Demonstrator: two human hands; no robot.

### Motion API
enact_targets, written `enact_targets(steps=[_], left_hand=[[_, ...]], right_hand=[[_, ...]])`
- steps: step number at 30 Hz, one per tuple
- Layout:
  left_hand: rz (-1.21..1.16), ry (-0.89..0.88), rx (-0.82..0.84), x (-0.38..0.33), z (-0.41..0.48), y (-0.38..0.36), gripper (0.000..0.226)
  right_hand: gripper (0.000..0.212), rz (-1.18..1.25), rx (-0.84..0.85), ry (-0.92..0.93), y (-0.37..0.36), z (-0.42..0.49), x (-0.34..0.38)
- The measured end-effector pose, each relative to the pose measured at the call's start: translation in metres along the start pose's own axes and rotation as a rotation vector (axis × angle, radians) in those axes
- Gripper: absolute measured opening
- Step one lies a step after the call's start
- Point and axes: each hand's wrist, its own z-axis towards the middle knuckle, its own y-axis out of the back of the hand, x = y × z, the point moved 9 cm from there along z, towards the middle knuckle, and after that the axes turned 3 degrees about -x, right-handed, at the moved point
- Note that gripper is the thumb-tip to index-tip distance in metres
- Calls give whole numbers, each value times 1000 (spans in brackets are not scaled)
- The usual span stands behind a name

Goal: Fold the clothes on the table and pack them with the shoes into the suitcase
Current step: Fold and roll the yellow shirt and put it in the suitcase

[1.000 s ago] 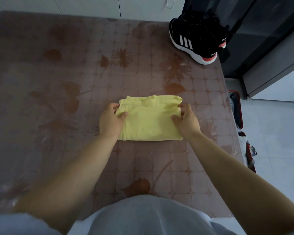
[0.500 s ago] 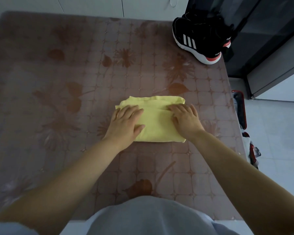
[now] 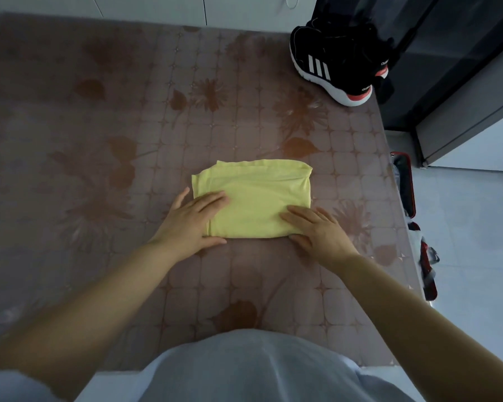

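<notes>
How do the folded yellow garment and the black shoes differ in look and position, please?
The yellow garment is pale, flat and folded into a rectangle; the black shoes are bulky, with white stripes and white-and-red soles. The garment lies mid-table near the person; the shoes sit at the far right corner. The left hand and right hand rest flat on the garment; the shoes are untouched. Both are on the table.

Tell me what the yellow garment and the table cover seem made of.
Yellow garment: thin matte knit, probably cotton jersey; it folds softly and shows stitched hems. Table cover: likely plastic sheet, printed with brown flowers and tiles; faint sheen.
</notes>
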Motion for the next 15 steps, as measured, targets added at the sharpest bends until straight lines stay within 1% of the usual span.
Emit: enact_targets(steps=[2, 4, 6, 8, 9, 10, 11, 13, 14, 15], left_hand=[[-48, -1, -3, 2, 0, 0, 69], [-103, 9, 14, 4, -1, 5, 60], [-161, -14, 33, -1, -4, 12, 59], [-247, 3, 166, -8, -13, 12, 61], [-323, 42, 246, -11, -18, 11, 57], [-424, 93, 293, -12, -22, 11, 49], [-528, 142, 294, -11, -24, 12, 39], [-674, 269, 177, 0, -19, 13, 30], [-690, 363, 107, 9, -16, 12, 30], [-674, 460, 45, 16, -15, 9, 31]], right_hand=[[40, -4, -83, 17, 13, 3, 3], [35, 0, -80, 32, 25, -1, 10], [30, 72, 7, 9, 33, -13, 16], [26, 169, 144, -11, 32, -29, 16], [21, 263, 179, -40, 32, -36, 14], [12, 366, 171, -87, 33, -41, 10], [8, 459, 119, -158, 36, -41, 3], [4, 554, -20, -349, 35, -35, -17], [6, 549, -89, -436, 29, -31, -26], [13, 541, -147, -512, 24, -26, -31]])
